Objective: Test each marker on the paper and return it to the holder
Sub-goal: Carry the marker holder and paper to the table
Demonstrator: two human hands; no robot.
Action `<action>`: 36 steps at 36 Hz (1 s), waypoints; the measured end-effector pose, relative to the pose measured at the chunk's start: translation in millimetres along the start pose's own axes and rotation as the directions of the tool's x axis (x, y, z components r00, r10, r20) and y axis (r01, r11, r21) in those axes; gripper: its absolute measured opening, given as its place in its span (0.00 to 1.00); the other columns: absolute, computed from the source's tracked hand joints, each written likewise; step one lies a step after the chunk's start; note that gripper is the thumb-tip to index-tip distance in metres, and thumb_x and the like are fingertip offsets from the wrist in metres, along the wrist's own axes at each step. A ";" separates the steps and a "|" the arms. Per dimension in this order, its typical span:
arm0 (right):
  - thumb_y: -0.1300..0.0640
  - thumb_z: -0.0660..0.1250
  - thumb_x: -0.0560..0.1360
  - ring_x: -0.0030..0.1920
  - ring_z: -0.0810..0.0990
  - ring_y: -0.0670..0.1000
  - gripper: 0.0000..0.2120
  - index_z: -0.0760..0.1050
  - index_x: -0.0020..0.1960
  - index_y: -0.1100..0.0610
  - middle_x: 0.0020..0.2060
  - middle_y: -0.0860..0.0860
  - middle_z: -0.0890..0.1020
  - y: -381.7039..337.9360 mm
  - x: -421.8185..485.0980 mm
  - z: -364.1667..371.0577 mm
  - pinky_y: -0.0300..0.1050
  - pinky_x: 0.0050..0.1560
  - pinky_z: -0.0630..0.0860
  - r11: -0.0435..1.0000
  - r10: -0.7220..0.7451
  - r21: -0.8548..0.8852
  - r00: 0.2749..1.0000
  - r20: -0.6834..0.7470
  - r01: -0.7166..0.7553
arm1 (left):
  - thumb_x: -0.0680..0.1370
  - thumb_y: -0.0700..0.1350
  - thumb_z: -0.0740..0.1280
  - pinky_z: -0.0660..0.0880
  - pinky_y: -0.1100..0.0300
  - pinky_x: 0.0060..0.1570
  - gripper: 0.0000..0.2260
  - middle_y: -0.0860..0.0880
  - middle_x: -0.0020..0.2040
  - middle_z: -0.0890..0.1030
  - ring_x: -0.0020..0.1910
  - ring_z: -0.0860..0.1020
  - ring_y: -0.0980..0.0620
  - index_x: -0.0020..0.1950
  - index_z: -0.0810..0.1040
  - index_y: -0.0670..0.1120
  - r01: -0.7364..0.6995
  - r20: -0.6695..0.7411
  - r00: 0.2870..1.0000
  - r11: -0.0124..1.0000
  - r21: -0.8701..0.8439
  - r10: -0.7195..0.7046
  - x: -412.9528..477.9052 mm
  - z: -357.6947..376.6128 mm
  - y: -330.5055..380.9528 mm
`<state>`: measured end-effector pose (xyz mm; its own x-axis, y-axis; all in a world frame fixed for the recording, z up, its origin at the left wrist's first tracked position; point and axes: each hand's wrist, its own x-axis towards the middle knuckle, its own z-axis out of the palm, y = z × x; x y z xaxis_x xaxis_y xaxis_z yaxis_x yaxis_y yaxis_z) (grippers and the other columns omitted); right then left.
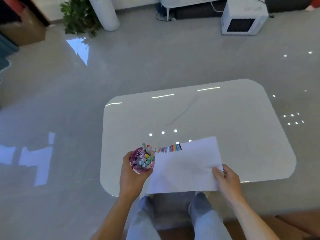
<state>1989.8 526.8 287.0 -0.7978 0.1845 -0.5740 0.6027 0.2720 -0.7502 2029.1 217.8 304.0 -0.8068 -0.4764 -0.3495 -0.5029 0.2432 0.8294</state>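
Note:
My left hand [133, 175] grips a purple round holder [136, 163] packed with several markers [147, 159], their coloured caps pointing up. It sits over the near left part of the white table [225, 118]. A white sheet of paper [185, 168] lies tilted beside the holder, with a row of coloured test strokes [168, 148] along its far left edge. My right hand [226, 181] pinches the paper's near right corner, thumb on top. The sheet's near edge hangs over the table's front edge.
The glossy low table stands on a shiny grey floor, my knees [174, 213] just under its front edge. Far off stand a white box appliance [242, 18], a white cylinder with a green plant [81, 16], and a cabinet at the back.

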 end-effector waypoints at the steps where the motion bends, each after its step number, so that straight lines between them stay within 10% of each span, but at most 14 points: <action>1: 0.62 0.67 0.81 0.43 0.85 0.58 0.07 0.81 0.46 0.55 0.41 0.56 0.86 -2.1 8.1 -7.7 0.50 0.42 0.78 1.000 -0.011 -0.026 1.000 0.025 0.011 | 0.61 0.49 0.85 0.73 0.78 0.41 0.37 0.71 0.54 0.77 0.50 0.79 0.69 0.58 0.67 0.70 0.015 -0.021 1.000 1.000 -0.015 -0.015 -4.7 9.3 -0.3; 13: 0.61 0.67 0.81 0.40 0.83 0.51 0.07 0.81 0.47 0.53 0.41 0.51 0.86 8.3 71.4 -38.0 0.31 0.31 0.75 0.988 -0.044 -0.138 0.990 0.136 0.063 | 0.60 0.51 0.85 0.78 0.69 0.43 0.38 0.67 0.55 0.79 0.52 0.81 0.65 0.62 0.67 0.66 0.118 -0.171 0.976 0.987 -0.111 -0.136 -32.8 71.9 -27.4; 19: 0.61 0.67 0.82 0.39 0.80 0.56 0.07 0.81 0.45 0.56 0.41 0.57 0.86 33.9 93.3 -12.3 0.47 0.38 0.74 0.988 -0.033 -0.144 0.983 0.180 0.059 | 0.60 0.50 0.85 0.78 0.63 0.49 0.38 0.67 0.55 0.79 0.52 0.81 0.64 0.62 0.68 0.66 0.148 -0.177 0.970 0.983 -0.109 -0.166 -20.7 77.4 -63.1; 36: 0.57 0.67 0.82 0.39 0.83 0.44 0.08 0.83 0.47 0.48 0.41 0.46 0.88 203.7 208.2 96.2 0.44 0.43 0.77 1.000 -0.025 -0.011 0.989 0.146 0.027 | 0.62 0.52 0.84 0.79 0.62 0.50 0.37 0.68 0.57 0.77 0.54 0.79 0.67 0.62 0.67 0.67 0.044 -0.154 0.987 0.998 -0.053 -0.052 79.9 160.5 -226.9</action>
<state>1948.2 529.8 -17.0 -0.8016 0.0378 -0.5966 0.5805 0.2876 -0.7618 2028.9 260.2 17.9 -0.7218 -0.6132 -0.3208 -0.5211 0.1764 0.8351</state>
